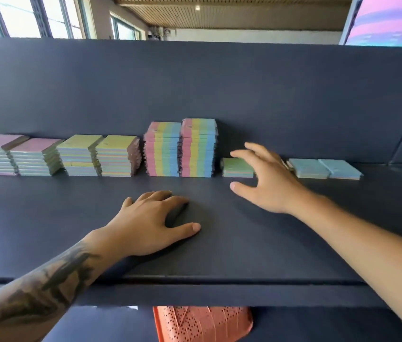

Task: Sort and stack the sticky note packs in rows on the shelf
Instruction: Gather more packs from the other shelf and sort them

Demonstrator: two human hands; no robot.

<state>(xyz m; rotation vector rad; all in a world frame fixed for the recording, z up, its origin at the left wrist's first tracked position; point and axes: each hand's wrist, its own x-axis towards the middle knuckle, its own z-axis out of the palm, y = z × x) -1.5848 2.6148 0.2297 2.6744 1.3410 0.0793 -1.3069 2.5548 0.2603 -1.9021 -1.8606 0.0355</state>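
Dark shelf (219, 255), unlabelled sticky note packs (163, 149)

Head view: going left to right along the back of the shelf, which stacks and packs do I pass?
Two pink-topped stacks → two yellow-green-topped stacks → two tall striped stacks → green pack, with the right hand by it → two flat blue packs.

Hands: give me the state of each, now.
Left hand: open, flat on the shelf, holding nothing.
Right hand: open, fingers spread near the green pack, holding nothing.
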